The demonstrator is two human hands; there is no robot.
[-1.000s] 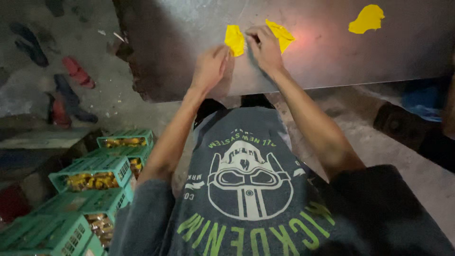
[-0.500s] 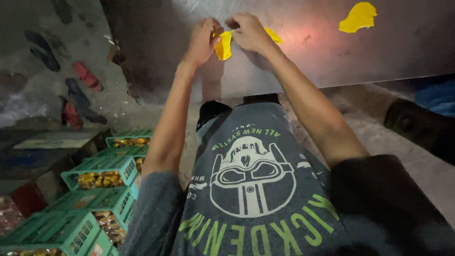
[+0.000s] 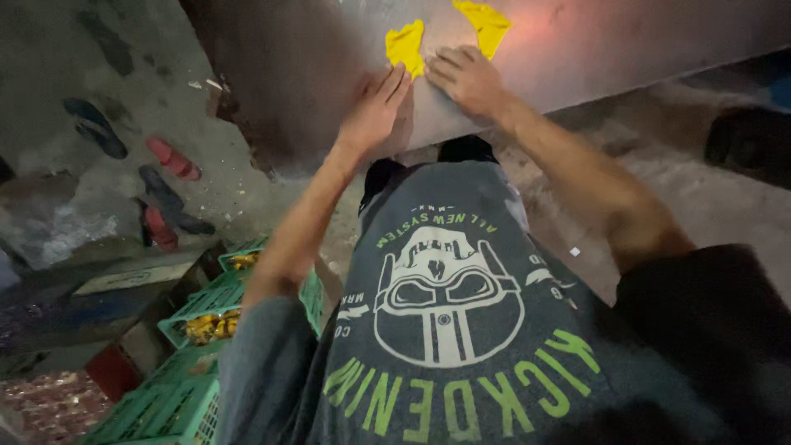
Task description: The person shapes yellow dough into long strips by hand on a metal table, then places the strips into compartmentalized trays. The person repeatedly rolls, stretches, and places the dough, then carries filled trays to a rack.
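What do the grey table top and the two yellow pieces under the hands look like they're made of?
The grey table top looks like sheet metal with a dull brushed finish: it throws back a soft smeared glare. The two yellow pieces look like soft dough or thin cloth, matte with ragged edges; which one, I cannot tell. Left hand and right hand lie flat beside them.

two crumpled yellow pieces [image 3: 405,43] [image 3: 486,23] lie flat on the grey metal sheet [image 3: 577,49].

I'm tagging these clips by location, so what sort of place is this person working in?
Probably a small, dimly lit food workshop or back room. Both hands, left hand and right hand, press on a metal worktable beside yellow pieces. Green crates of yellowish goods stand on a rough concrete floor with sandals.
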